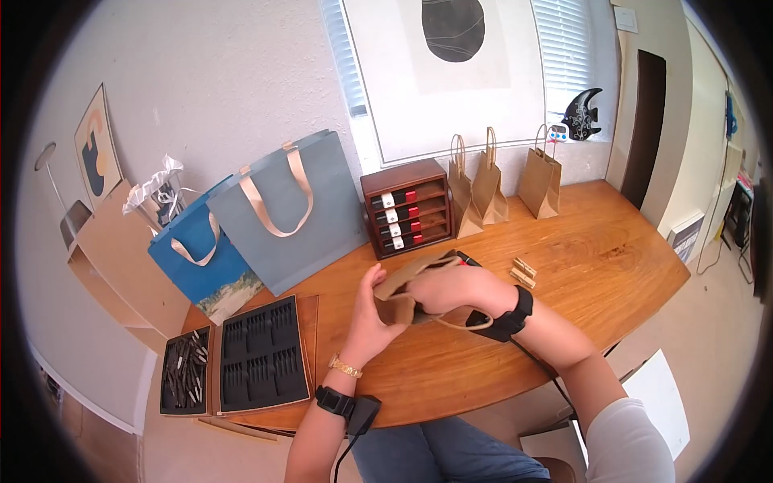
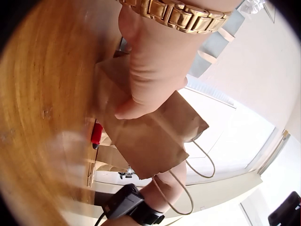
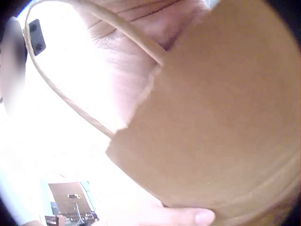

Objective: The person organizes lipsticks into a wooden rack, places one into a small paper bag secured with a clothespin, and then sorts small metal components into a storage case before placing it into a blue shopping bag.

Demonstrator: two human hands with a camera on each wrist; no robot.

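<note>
The left hand (image 1: 372,322) grips 1 tilted paper bag (image 2: 141,141) over the table (image 1: 451,374); the right hand (image 1: 463,291) reaches inside, its finger state hidden. Apparent step: handling within; withdrawal calls for steady left support.

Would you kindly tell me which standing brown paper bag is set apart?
The rightmost bag, nearest the black fish ornament; a gap separates it from the other two, which stand close together.

Right of the wooden pieces (image 1: 522,278), the tabletop (image 1: 600,262) offers passage; the held bag (image 1: 394,311) blocks the middle, the cabinet (image 1: 403,174) and standing bags (image 1: 488,193) the back.
</note>
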